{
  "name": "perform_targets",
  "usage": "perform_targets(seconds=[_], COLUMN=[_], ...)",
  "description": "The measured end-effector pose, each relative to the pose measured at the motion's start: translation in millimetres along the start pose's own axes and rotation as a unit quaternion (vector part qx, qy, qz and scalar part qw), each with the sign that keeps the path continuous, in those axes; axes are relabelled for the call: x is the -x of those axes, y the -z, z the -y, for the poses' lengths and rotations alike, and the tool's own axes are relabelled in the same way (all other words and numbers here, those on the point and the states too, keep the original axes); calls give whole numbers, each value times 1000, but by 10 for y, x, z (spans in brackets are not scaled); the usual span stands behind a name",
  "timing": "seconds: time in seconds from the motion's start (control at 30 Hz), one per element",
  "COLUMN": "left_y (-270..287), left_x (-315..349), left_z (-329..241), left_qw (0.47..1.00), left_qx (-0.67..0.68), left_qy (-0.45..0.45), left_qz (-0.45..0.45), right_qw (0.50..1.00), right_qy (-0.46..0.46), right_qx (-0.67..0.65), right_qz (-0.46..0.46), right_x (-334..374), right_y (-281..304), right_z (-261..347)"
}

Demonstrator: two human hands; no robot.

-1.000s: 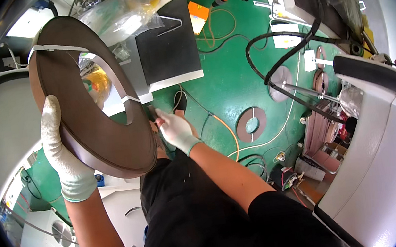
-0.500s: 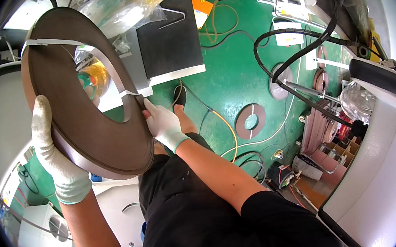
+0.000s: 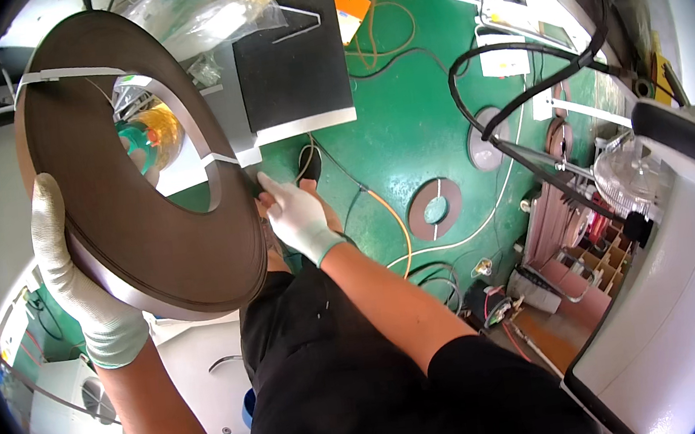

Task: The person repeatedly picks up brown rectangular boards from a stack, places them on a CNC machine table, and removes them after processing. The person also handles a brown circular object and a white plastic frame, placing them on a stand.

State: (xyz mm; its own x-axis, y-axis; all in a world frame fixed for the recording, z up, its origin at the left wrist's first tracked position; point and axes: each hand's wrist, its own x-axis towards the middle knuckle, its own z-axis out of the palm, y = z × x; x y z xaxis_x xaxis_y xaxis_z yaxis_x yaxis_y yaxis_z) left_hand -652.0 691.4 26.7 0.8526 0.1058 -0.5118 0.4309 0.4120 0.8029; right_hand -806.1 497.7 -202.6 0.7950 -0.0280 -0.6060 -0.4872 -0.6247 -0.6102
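Observation:
A large brown coil of strip [image 3: 108,188], wound into a flat ring with white bands around it, is held up tilted on the left. My left hand [image 3: 85,285], in a white knit glove, grips its lower left rim, thumb over the face; the fingers underneath are hidden. Close to the coil's right edge is my right hand [image 3: 300,218], also gloved, its index finger stretched out. The other fingertips are at the rim, and whether they touch it cannot be made out.
A dark-topped stand [image 3: 295,60] and clear plastic bags [image 3: 209,18] are ahead. Another brown coil [image 3: 435,209] and a grey disc [image 3: 489,139] lie on the green floor [image 3: 374,145]. Cables [image 3: 517,52] loop at the right, beside a white machine body [image 3: 673,291].
The coil and my left hand have shifted slightly left. My right hand has moved a little right and eased off the coil's edge.

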Motion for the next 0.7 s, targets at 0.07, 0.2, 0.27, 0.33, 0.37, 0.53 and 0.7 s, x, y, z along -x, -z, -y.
perform_targets(seconds=[0.07,0.2,0.27,0.33,0.37,0.53,0.7], left_y=[-66,54,64,61,46,-38,-60], left_x=[36,1,12,17,19,71,95], left_z=[-5,40,52,63,63,12,40], left_qw=[998,1000,1000,999,999,1000,999], left_qx=[66,10,0,-6,-7,21,14], left_qy=[12,-4,-15,-21,-22,1,-18], left_qz=[-10,-13,-16,-25,-32,4,-26], right_qw=[999,999,999,998,998,997,997], right_qy=[24,-8,-5,-11,-12,-52,-67], right_qx=[23,43,54,57,59,52,9], right_qz=[-4,4,5,13,16,31,-30], right_x=[-4,-135,-113,-131,-147,-390,-267], right_y=[39,73,77,88,94,72,29], right_z=[181,400,397,432,449,404,280])
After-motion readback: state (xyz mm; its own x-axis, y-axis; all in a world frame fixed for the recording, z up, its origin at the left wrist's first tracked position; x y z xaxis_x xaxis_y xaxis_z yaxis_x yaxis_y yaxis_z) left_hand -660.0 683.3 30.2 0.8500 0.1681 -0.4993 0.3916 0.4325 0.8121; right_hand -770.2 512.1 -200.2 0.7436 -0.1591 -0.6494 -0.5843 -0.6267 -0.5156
